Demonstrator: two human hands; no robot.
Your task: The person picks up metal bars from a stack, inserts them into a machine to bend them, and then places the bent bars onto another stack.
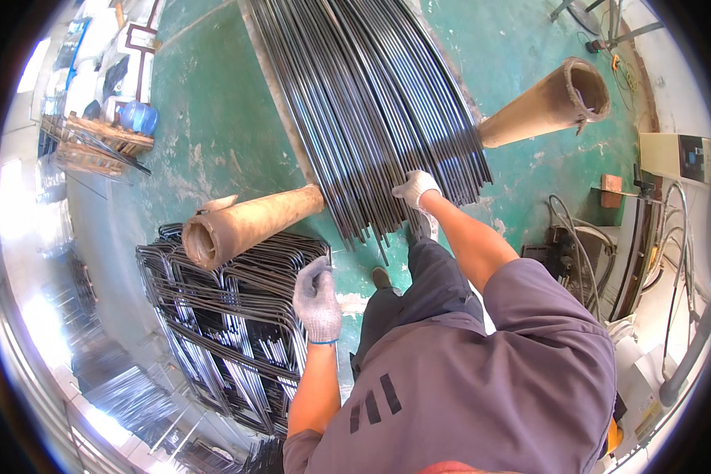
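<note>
A wide row of long, dark metal rods (371, 103) stretches away from me, side by side, with uneven near ends. My right hand (415, 189), in a pale knit glove, is over the near part of the row with its fingers closed down on a rod; the exact grip is hidden beneath the glove. My left hand (317, 302), in a matching glove, hangs lower and to the left, fingers loosely bent and apart, with nothing visible in it. Close beside it lies a stack of bent metal frames (237, 276).
Thick brown cardboard tubes jut out on either side of the row, the left tube (253, 225) and the right tube (537, 103). A wooden pallet (103, 146) with a blue water jug (139, 118) stands far left. Hoses (584, 245) and machinery line the right.
</note>
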